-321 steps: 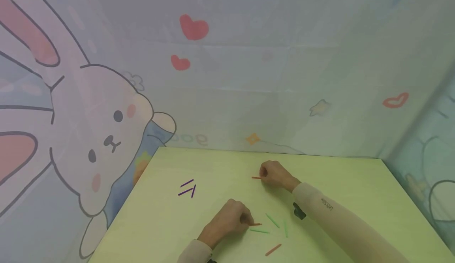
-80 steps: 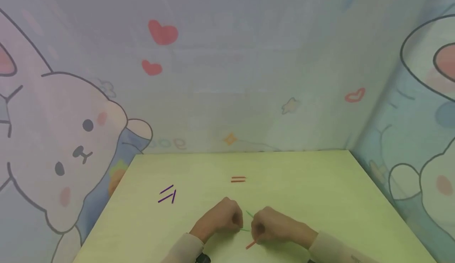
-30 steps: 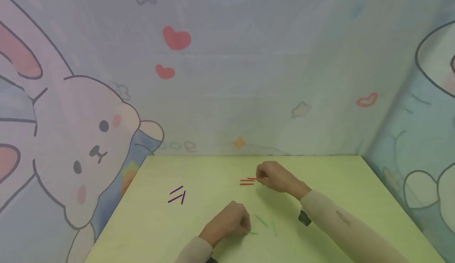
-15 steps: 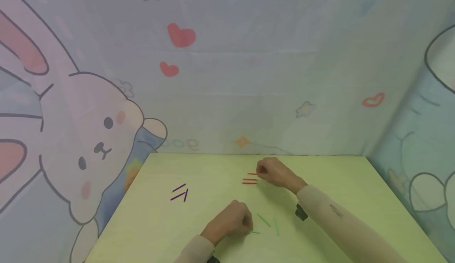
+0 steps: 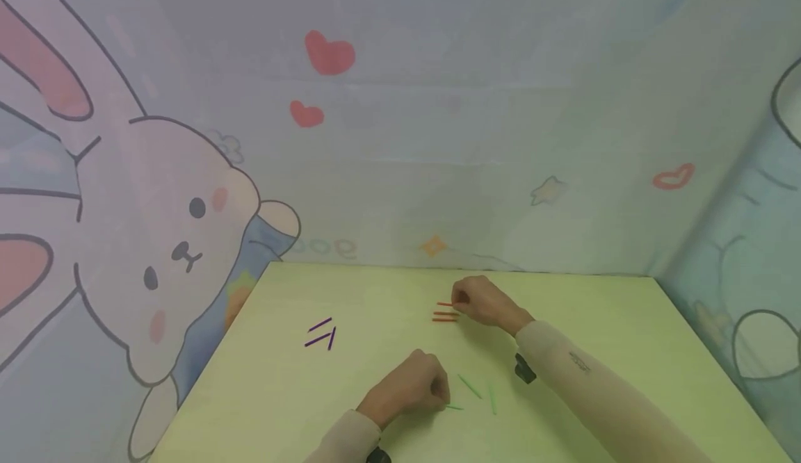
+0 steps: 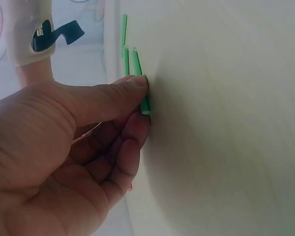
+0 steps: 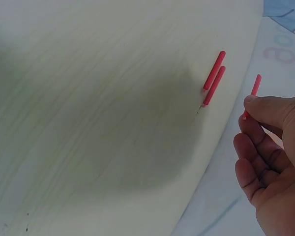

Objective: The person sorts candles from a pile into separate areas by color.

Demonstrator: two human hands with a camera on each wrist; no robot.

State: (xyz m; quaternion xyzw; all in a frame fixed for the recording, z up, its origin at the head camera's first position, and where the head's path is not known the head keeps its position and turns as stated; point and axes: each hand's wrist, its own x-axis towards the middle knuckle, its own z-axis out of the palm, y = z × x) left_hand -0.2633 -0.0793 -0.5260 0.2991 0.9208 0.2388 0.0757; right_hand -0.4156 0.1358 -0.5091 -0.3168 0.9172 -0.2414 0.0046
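My left hand [image 5: 413, 385] pinches a thin green candle [image 6: 145, 104] between thumb and fingertips, low over the table. Two more green candles [image 5: 470, 386] lie just to its right. Farther back, my right hand [image 5: 484, 302] holds a red candle [image 7: 256, 86] between thumb and index finger. Beside that hand, a pair of red candles [image 7: 215, 86] lies nearly parallel on the table, with a fine wick visible at one end. The held red candle is apart from this pair, on its far side in the head view.
Several purple candles [image 5: 318, 340] lie on the left part of the pale yellow table [image 5: 582, 352]. Behind the table's back edge hangs a printed cloth [image 5: 400, 171] with a rabbit, hearts and stars. Another cloth wall [image 5: 738, 275] stands at the right.
Over ten seconds, two red candles were laid side by side, and my left hand went from a red candle to a green one. Lately the right hand's red candle moved slightly back from the pair.
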